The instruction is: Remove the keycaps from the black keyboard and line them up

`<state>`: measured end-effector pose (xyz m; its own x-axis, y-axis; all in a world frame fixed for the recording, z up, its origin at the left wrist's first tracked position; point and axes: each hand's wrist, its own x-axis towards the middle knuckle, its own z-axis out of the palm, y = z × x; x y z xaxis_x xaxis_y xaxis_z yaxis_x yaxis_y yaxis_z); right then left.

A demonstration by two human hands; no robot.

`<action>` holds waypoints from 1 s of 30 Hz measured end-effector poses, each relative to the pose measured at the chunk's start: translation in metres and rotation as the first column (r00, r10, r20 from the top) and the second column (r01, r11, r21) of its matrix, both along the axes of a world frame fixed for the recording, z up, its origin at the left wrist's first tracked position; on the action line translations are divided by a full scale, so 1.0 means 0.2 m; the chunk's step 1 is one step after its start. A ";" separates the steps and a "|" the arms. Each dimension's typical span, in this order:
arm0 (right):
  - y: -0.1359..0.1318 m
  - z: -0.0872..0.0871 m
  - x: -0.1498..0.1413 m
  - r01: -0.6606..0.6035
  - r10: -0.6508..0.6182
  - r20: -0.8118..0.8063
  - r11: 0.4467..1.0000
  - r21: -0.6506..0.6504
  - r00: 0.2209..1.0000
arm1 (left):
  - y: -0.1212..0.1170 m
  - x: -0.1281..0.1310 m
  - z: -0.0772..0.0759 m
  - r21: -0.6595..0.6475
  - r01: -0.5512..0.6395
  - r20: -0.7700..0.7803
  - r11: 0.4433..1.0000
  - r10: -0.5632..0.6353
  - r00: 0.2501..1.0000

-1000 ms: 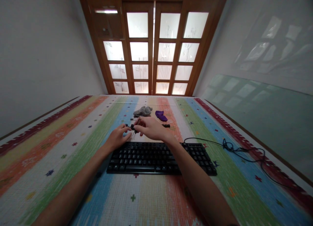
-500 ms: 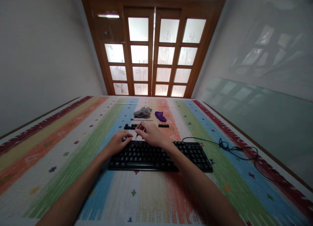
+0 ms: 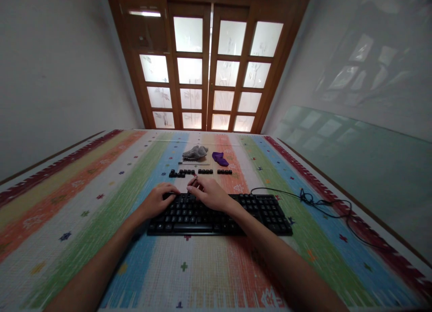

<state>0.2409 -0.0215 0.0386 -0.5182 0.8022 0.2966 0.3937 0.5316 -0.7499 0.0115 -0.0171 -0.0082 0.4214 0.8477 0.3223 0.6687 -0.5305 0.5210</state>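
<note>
A black keyboard [image 3: 199,219] lies in front of me on the striped cloth. My left hand [image 3: 161,201] is closed at its upper left corner, with the thumb over the top row and the fingers along the far edge. My right hand [image 3: 209,193] hovers above the upper middle keys, its thumb and fingers pinched together. Whatever is between those fingertips is hidden now. Beyond the hands, loose black keycaps [image 3: 205,171] sit in small groups, with further keycaps [image 3: 224,171] to the right.
Behind the keycaps are a thin stick-like tool [image 3: 195,164], a crumpled grey cloth [image 3: 195,153] and a purple cloth [image 3: 220,159]. The keyboard's cable [image 3: 317,202] runs in loops to the right. Walls flank the table, and glazed wooden doors [image 3: 211,69] stand beyond it.
A thin, dark-tipped tool showed below my right fingertips before and is out of sight now. My right hand has lowered slightly towards the keys, uncovering a group of keycaps. The left hand moved slightly.
</note>
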 end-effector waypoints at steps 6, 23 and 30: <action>0.00 -0.01 -0.04 0.083 -0.083 0.008 0.996 0.012 0.997 | 0.00 -0.01 -0.02 0.010 0.025 0.023 1.000 -0.026 0.999; 0.00 0.00 -0.18 -0.040 0.008 0.206 0.988 0.149 0.979 | -0.01 0.01 -0.01 0.062 0.030 0.089 0.998 -0.036 0.995; 0.01 0.01 -0.19 -0.087 0.012 0.319 0.971 0.221 0.948 | -0.01 0.01 0.00 0.064 0.028 0.066 0.998 -0.033 0.997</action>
